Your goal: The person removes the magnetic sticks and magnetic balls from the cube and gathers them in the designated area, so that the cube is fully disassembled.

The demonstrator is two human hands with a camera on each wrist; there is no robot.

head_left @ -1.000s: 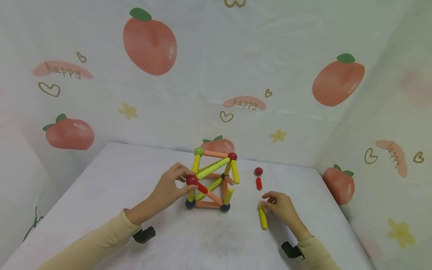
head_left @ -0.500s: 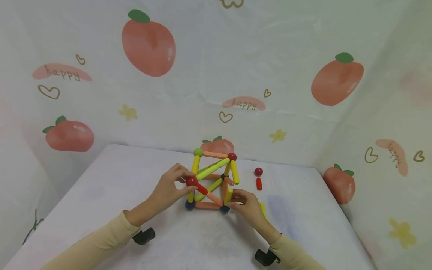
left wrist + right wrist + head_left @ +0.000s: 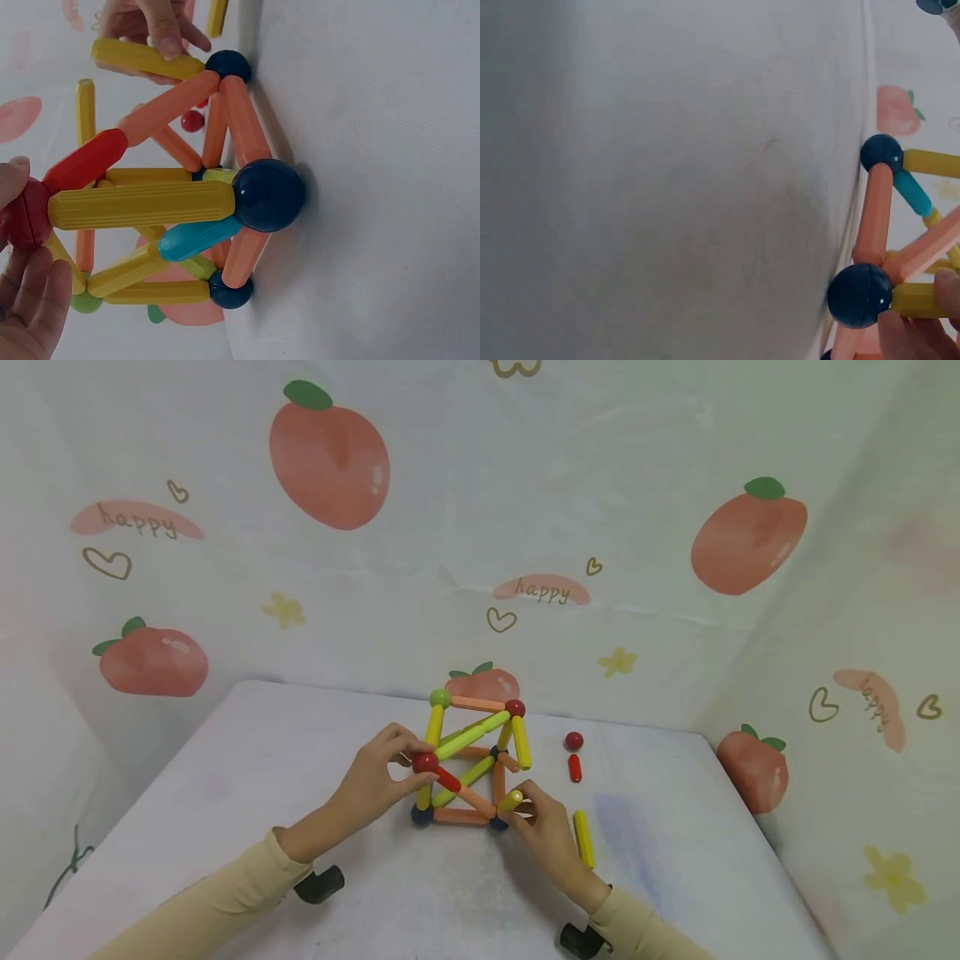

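Note:
A cube-like frame of magnetic rods and balls stands on the table. With thumb and fingers my left hand (image 3: pixel 375 770) grips the red ball (image 3: pixel 425 762) at its upper near-left corner. A red rod (image 3: pixel 86 160) and a salmon rod (image 3: pixel 169 109) slant down from that ball to the dark blue ball (image 3: pixel 860 295) at the lower near-right corner. My right hand (image 3: pixel 546 825) pinches a yellow rod (image 3: pixel 142 58) whose lower end sits at this blue ball. The rod leans, its free end facing the head camera. Another yellow rod (image 3: pixel 522 743) hangs from the far-right red ball (image 3: pixel 515 708).
Right of the frame lie a loose red ball (image 3: pixel 574 741), a short red rod (image 3: pixel 575 768) and a yellow rod (image 3: pixel 583 839) on the white-covered table (image 3: pixel 420 902). A printed cloth (image 3: pixel 450 485) hangs behind the table.
My right hand has moved left from beside the loose yellow rod to the frame and taken hold of the near-right yellow rod, which has tipped from upright toward the head camera. My left hand stays put.

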